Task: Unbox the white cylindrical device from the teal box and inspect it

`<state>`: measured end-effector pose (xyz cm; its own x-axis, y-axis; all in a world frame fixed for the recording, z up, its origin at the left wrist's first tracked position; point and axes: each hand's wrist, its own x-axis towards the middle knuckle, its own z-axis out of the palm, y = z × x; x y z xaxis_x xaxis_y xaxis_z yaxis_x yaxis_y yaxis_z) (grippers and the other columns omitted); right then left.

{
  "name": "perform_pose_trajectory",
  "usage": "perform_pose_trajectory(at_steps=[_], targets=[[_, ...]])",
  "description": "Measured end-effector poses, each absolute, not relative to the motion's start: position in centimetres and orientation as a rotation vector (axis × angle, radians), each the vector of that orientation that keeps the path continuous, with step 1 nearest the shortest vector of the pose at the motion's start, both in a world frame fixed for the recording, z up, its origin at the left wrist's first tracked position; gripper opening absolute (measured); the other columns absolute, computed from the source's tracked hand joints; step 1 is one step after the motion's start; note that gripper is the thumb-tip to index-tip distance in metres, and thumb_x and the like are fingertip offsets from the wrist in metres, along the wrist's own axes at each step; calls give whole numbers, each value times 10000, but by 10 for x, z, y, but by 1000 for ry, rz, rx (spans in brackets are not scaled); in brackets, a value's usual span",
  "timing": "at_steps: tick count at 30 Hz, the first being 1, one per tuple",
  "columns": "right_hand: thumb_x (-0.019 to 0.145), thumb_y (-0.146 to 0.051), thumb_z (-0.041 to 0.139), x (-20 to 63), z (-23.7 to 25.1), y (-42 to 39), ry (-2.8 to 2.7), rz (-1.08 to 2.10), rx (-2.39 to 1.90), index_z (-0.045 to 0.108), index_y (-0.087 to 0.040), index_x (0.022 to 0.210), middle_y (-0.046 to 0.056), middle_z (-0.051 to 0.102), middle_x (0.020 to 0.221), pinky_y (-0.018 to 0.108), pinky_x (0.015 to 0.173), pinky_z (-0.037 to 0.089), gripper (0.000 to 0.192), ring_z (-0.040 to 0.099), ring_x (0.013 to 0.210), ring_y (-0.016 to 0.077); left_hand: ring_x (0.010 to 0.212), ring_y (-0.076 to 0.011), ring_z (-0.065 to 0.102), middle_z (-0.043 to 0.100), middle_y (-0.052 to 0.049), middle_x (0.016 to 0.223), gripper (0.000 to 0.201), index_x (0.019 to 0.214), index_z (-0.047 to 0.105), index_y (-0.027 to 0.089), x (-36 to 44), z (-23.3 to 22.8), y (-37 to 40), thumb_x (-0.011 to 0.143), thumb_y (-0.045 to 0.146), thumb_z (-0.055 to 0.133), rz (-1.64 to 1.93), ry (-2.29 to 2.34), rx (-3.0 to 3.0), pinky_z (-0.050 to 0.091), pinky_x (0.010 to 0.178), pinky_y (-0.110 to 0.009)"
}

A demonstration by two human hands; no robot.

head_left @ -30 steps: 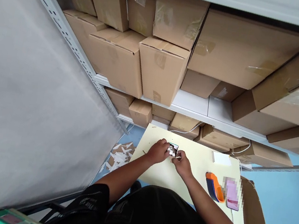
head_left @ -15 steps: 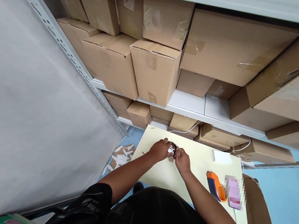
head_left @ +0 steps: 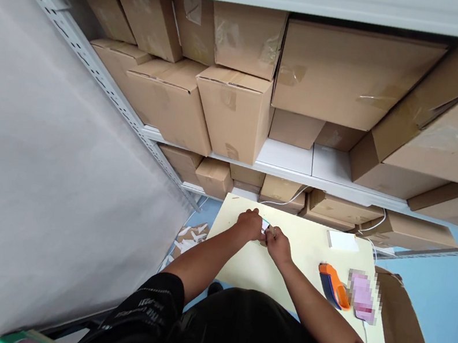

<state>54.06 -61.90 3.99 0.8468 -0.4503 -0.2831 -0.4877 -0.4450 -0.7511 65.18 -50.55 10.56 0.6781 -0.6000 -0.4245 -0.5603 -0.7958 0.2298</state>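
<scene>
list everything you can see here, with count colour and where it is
small item: one, white and teal, on the table between both hands, mostly hidden
table: one, pale yellow, below the shelves
tape dispenser: one, orange and dark blue, table's right part
white pad: one, table's far right corner
blurred pink object: one, beside the dispenser
cardboard boxes: many, brown, stacked on grey shelving
paper scraps: several, white, on the floor left of the table
floor: blue
left hand: on the item
right hand: on the item
</scene>
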Motion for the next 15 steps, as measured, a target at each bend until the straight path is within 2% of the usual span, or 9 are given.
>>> perform_pose_trajectory(at_steps=[2, 5, 7, 8, 10, 12, 15], targets=[[1009, -559, 407, 538, 40, -618, 678, 37, -2069, 537, -275, 855, 0, 671, 753, 317, 656, 422, 348, 631, 725, 230, 1105, -354, 660, 630, -177, 1220, 497, 982, 766, 164, 653, 105, -504, 691, 561, 827, -747, -1009, 2801, 576, 845, -389], [1025, -593, 352, 529, 35, -616, 566, -36, -2006, 582, -264, 952, 24, 697, 880, 355, 760, 498, 408, 658, 840, 241, 932, -297, 710, 640, -174, 1220, 542, 1065, 758, 154, 654, 106, -499, 717, 568, 786, -735, -1031, 2783, 582, 790, -384], [987, -592, 458, 522, 28, -614, 438, -66, -1957, 605, -250, 1139, 66, 691, 1134, 374, 825, 538, 402, 668, 954, 237, 863, -289, 719, 660, -174, 1200, 560, 1099, 752, 151, 655, 107, -494, 724, 567, 765, -728, -1000, 2797, 582, 764, -390], [936, -580, 563, 518, 23, -613, 388, -58, -1943, 579, -246, 1268, 91, 644, 1287, 383, 845, 552, 472, 666, 1007, 237, 859, -295, 721, 672, -172, 1183, 544, 1097, 755, 153, 655, 108, -492, 729, 555, 755, -729, -990, 2807, 582, 760, -393], [794, -513, 757, 514, 14, -612, 347, 1, -1941, 437, -262, 1499, 129, 505, 1503, 404, 867, 571, 814, 656, 1066, 242, 870, -306, 727, 697, -167, 1147, 485, 1078, 764, 164, 654, 110, -489, 746, 516, 732, -720, -1011, 2810, 578, 765, -393], [694, -435, 844, 514, 7, -613, 357, 71, -1957, 311, -287, 1603, 134, 449, 1564, 426, 885, 576, 1064, 652, 1054, 243, 879, -306, 732, 714, -160, 1122, 445, 1067, 769, 172, 651, 111, -487, 746, 477, 726, -704, -1037, 2805, 575, 774, -385], [674, -390, 845, 521, 1, -617, 382, 105, -1978, 309, -284, 1615, 132, 459, 1563, 430, 886, 577, 1088, 657, 977, 228, 886, -297, 737, 729, -148, 1096, 441, 1056, 766, 172, 646, 115, -486, 727, 464, 736, -684, -1020, 2803, 572, 776, -366]])
